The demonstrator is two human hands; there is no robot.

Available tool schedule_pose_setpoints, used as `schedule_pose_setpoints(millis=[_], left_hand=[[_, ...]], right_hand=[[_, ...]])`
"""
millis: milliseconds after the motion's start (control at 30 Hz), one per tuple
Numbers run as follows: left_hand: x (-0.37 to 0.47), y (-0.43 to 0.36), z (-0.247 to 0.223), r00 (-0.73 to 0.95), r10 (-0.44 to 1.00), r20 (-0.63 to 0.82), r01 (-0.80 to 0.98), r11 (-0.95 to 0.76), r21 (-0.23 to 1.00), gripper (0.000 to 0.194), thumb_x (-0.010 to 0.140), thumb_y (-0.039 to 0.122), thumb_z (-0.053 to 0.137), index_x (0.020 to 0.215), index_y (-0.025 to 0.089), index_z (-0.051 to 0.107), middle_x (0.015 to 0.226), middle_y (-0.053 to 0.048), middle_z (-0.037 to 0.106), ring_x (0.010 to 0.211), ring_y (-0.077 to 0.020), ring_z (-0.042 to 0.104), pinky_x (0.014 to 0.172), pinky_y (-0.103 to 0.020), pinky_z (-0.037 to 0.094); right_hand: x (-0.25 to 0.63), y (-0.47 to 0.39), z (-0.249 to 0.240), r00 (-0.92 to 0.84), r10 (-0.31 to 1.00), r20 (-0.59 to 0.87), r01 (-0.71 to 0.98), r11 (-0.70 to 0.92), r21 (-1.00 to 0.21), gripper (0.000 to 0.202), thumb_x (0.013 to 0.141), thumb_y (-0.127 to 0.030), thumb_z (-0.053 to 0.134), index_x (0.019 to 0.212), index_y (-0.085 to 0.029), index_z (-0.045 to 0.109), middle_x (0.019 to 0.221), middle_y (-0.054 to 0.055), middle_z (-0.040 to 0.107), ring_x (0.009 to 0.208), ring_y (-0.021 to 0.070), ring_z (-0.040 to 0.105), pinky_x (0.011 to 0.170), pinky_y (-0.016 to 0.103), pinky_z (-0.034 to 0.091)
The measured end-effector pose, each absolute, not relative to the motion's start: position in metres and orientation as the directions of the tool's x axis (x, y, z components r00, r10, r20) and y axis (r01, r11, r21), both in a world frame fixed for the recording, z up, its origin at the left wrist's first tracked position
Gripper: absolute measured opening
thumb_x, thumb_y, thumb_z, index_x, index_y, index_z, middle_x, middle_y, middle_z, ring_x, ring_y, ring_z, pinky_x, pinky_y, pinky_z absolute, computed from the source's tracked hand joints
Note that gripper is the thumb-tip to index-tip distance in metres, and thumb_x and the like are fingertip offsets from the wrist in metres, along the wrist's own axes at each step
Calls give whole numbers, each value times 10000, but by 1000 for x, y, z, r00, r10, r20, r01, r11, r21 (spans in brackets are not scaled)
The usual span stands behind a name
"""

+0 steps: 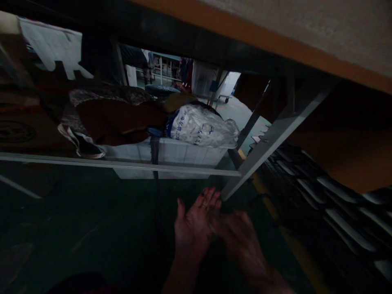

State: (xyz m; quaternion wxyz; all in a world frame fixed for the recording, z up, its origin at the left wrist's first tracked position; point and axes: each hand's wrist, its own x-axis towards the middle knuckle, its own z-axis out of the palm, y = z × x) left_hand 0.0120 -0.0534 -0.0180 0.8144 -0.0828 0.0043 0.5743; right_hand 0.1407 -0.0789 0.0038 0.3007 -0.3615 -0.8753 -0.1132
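Low in front of the table's grey leg, my left hand (193, 224) lies palm up with its fingers stretched out. It wears a ring, and a dark spot shows near a fingertip. My right hand (234, 232) is at its fingers and palm edge, seemingly touching; motion blur hides its own fingers. No object can be made out between the two hands. Beyond them a white plastic bin (137, 152) stands under the table, heaped with brown cloth (119, 118) and a clear plastic bag (203, 126) with blue lettering. A dark strap (154, 153) hangs over the bin's front.
A grey crossbar (183, 167) runs before the bin and joins the slanted table leg (269, 147). The tabletop edge (260, 34) hangs overhead. Dark racking with pale bars (349, 228) stands at right. A cardboard box (18, 130) is at left.
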Motion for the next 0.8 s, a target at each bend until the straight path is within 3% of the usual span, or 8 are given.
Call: schedule_pose_setpoints(millis=[133, 233, 300, 400, 533, 700, 800], left_hand=[[9, -51, -19, 362, 929, -73, -924, 348, -159, 801, 849, 647, 234, 1415, 93, 122, 1383, -217, 331, 1248, -323, 372, 960, -386, 399], [6, -49, -20, 317, 948, -31, -942, 311, -123, 800, 790, 717, 251, 1410, 252, 52, 1417, -268, 188, 1237, -400, 346, 995, -464, 331], [7, -49, -19, 330, 944, 18, -937, 330, -116, 747, 787, 728, 234, 1390, 319, 71, 1420, -267, 165, 1249, -393, 328, 972, -439, 354], [9, -50, -20, 342, 939, 26, -932, 342, -116, 728, 807, 708, 250, 1391, 296, 113, 1414, -247, 225, 1279, -351, 303, 939, -386, 392], [8, -50, -20, 224, 975, -3, -970, 222, -103, 781, 774, 723, 334, 1389, 280, 148, 1412, -213, 271, 1294, -324, 300, 1033, -477, 271], [8, -52, -16, 265, 964, 9, -961, 265, -82, 697, 798, 711, 296, 1367, 318, 215, 1413, -151, 310, 1298, -296, 305, 990, -425, 337], [7, -50, -16, 214, 977, -9, -973, 213, -91, 729, 777, 725, 327, 1360, 302, 216, 1420, -154, 294, 1301, -318, 289, 1023, -469, 292]], right_hand=[[137, -82, 0, -544, 592, 595, 708, 704, -52, 302, 915, -112, 337, 1099, -134, 576, 758, 48, 611, 670, 146, 518, 660, 314, 339], [132, -85, 1, -618, 540, 572, 617, 784, -72, 285, 920, -127, 345, 1075, -131, 585, 739, 31, 610, 665, 132, 520, 683, 313, 342], [133, -83, 3, -587, 545, 599, 649, 759, -54, 290, 914, -111, 347, 1063, -160, 591, 777, 29, 626, 700, 129, 538, 718, 319, 343], [134, -77, 4, -510, 611, 605, 749, 662, -37, 328, 893, -78, 335, 1087, -169, 584, 790, 40, 628, 711, 139, 547, 717, 330, 343], [130, -79, 2, -580, 558, 593, 674, 738, -36, 306, 907, -98, 330, 1060, -147, 590, 760, 34, 629, 669, 131, 535, 712, 321, 336], [131, -75, 2, -514, 595, 619, 753, 658, -7, 318, 898, -84, 330, 1068, -148, 591, 776, 46, 632, 699, 146, 540, 708, 323, 335], [126, -78, 3, -554, 572, 605, 701, 712, -31, 329, 924, -115, 297, 1054, -125, 598, 708, 33, 607, 640, 135, 516, 699, 315, 332]])
